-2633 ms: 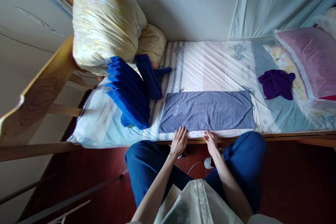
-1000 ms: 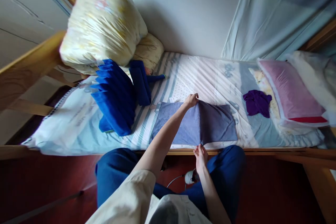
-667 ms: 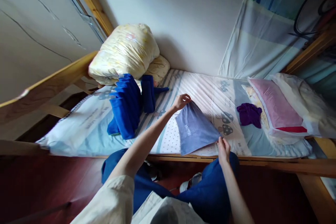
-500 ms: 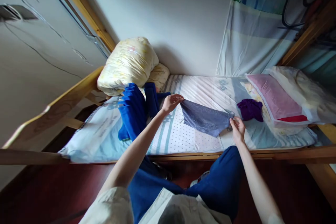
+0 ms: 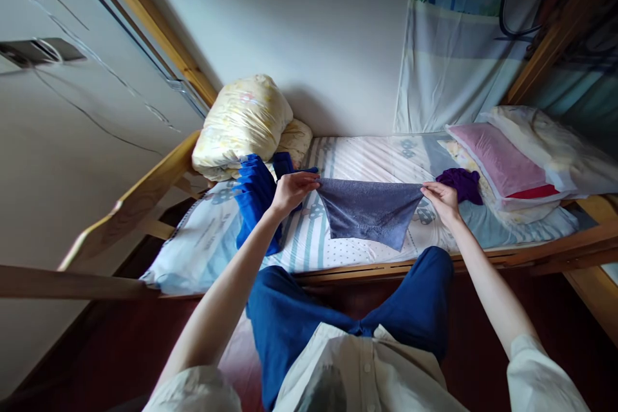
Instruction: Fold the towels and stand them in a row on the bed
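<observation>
A grey-blue cloth (image 5: 371, 209), perhaps a towel, hangs stretched between my two hands above the bed. My left hand (image 5: 293, 192) pinches its upper left corner, and my right hand (image 5: 442, 198) pinches the upper right corner. The top edge is pulled nearly straight, while the lower part droops loosely over the sheet. Bright blue folded cloth (image 5: 255, 196) lies on the bed just left of my left hand, partly covered by my forearm. Behind my right hand is a crumpled purple cloth (image 5: 461, 184).
The bed (image 5: 318, 257) has a patterned sheet and a wooden front rail. A cream bundled quilt (image 5: 246, 122) stands at its left end. A pink pillow (image 5: 499, 158) and a plastic-wrapped bundle (image 5: 545, 148) lie at the right. A printed curtain (image 5: 444, 77) hangs on the back wall.
My right hand has risen and my left hand has moved left, so the cloth's top edge is now level and taut. The view has shifted slightly.
</observation>
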`<action>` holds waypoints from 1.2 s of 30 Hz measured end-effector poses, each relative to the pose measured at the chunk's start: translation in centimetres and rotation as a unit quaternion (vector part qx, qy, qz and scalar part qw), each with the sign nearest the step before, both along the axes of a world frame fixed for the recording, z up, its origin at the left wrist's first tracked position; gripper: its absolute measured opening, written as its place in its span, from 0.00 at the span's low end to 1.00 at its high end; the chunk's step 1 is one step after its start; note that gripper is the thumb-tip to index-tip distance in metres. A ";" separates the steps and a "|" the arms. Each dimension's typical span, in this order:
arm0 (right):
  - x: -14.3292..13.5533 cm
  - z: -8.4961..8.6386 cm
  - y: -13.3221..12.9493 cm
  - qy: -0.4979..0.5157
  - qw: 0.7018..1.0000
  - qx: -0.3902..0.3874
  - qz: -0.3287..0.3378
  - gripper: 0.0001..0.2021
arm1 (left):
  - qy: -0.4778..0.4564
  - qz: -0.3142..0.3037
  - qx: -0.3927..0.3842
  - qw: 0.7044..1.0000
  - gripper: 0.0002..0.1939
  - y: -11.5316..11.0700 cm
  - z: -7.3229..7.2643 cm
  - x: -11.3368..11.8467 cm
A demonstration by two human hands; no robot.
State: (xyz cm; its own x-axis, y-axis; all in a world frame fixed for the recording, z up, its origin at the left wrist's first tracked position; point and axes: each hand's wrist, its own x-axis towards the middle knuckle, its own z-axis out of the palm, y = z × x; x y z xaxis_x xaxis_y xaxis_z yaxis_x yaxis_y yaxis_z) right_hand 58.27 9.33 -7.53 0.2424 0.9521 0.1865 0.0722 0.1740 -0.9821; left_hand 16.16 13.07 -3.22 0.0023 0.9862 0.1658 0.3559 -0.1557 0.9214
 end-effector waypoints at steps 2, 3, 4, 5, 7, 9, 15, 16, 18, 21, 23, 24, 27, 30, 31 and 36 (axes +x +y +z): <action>-0.2 0.5 -0.5 -0.011 1.000 -0.003 0.006 0.22 | 0.056 0.019 0.017 0.998 0.21 -0.6 0.1 -0.5; -0.3 0.7 -0.8 -0.017 1.000 -0.003 0.007 0.22 | 0.078 0.027 0.025 0.996 0.19 -1.0 0.1 -0.7; -0.4 0.9 -1.0 -0.021 1.000 -0.004 0.008 0.23 | 0.092 0.033 0.032 0.995 0.17 -1.3 0.1 -0.9; -0.6 1.1 -1.3 -0.025 1.000 -0.004 0.009 0.23 | 0.099 0.037 0.037 0.994 0.16 -1.7 0.0 -1.1; -0.9 1.4 -1.8 -0.031 0.999 -0.003 0.012 0.23 | 0.087 0.038 0.035 0.995 0.17 -2.4 -0.2 -1.6; -1.3 1.6 -2.3 -0.038 0.999 0.000 0.017 0.23 | 0.048 0.030 0.014 0.998 0.21 -3.3 -0.5 -2.0; -1.7 1.6 -4.2 -0.048 0.998 -0.011 0.029 0.24 | -0.065 -0.008 -0.094 0.993 0.31 -6.7 -1.6 -3.1; -1.6 1.5 -4.7 -0.046 0.998 -0.022 0.034 0.24 | -0.079 -0.006 -0.112 0.991 0.31 -7.3 -1.7 -3.2; -1.5 1.5 -5.7 -0.041 0.997 -0.046 0.044 0.25 | -0.107 0.002 -0.144 0.984 0.32 -8.5 -2.1 -3.4; -1.4 1.5 -7.2 -0.031 0.995 -0.076 0.057 0.25 | -0.140 0.010 -0.177 0.974 0.31 -9.9 -2.6 -3.6; -1.4 1.6 -8.0 -0.027 0.993 -0.092 0.065 0.26 | -0.142 0.010 -0.186 0.972 0.30 -10.5 -2.8 -3.8; -1.4 1.5 -8.2 -0.028 0.993 -0.097 0.068 0.26 | -0.137 0.012 -0.186 0.973 0.29 -10.7 -2.9 -3.8; -1.4 1.2 -8.6 -0.038 0.992 -0.098 0.067 0.26 | -0.117 0.023 -0.169 0.978 0.28 -11.0 -3.4 -3.8; -1.3 0.5 -8.3 -0.045 0.992 -0.095 0.065 0.26 | -0.117 0.034 -0.148 0.981 0.29 -10.8 -4.2 -3.7; -1.3 0.1 -8.0 -0.045 0.992 -0.098 0.065 0.26 | -0.119 0.036 -0.142 0.982 0.29 -10.5 -4.6 -3.6; -1.9 -1.7 -4.2 -0.028 0.990 -0.118 0.074 0.27 | -0.116 0.048 -0.106 0.986 0.31 -6.8 -7.0 -2.8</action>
